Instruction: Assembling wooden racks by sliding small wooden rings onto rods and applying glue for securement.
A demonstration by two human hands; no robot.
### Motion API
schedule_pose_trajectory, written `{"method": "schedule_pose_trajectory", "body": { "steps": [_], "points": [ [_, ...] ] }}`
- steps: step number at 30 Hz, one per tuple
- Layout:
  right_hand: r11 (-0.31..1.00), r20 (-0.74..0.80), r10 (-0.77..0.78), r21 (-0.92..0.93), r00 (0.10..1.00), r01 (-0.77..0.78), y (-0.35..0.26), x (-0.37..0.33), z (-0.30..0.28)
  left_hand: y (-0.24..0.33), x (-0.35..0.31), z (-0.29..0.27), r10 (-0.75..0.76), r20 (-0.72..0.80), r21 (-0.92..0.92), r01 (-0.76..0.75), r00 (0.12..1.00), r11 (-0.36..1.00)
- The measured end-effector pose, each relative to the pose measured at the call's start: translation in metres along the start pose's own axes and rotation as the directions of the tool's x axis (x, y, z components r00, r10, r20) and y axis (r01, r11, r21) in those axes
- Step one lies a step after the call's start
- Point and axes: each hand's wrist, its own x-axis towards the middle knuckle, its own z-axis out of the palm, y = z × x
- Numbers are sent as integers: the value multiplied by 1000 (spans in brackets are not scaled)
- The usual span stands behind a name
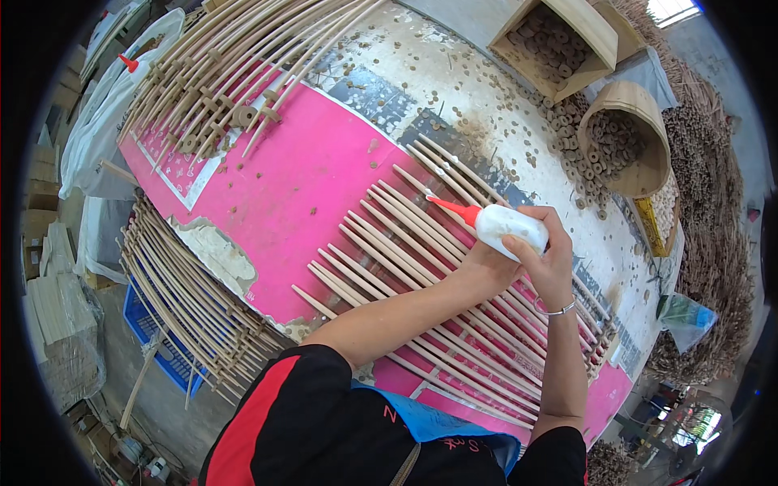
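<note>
My right hand is closed around a white squeeze glue bottle, tilted with its red nozzle pointing left. The nozzle's tip is at the upper ends of the wooden sticks, where white glue shows on a few. Just below the bottle, my left hand rests over the sticks; its fingers are hidden, so whether it grips anything does not show. Several tapered sticks lie side by side across the pink sheet, their far ends reaching toward the lower right.
Sticks fitted with wooden rings lie at the upper left. More curved rods hang over a blue crate. A wooden box and a round wooden tub hold rings, with loose rings spilled on the table.
</note>
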Motion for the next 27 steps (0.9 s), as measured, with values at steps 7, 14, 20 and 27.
{"method": "schedule_pose_trajectory", "body": {
  "steps": [7, 14, 20, 27],
  "points": [
    [993, 29, -75, 91, 997, 72, 3, 0, 10, 32, 18, -25, -226, 295, 844, -142, 929, 517],
    [991, 28, -77, 113, 997, 74, -3, 0, 14, -15, 3, 4, 366, 20, 947, 101, 930, -306],
    [993, 46, -110, 56, 993, 107, -8, -3, 8, 7, 10, -17, 12, -108, -122, -25, 994, 992],
    [996, 82, -79, 47, 993, 76, -2, -1, 18, 6, 10, -20, -47, 31, -90, 49, 998, 995]
  ]
}}
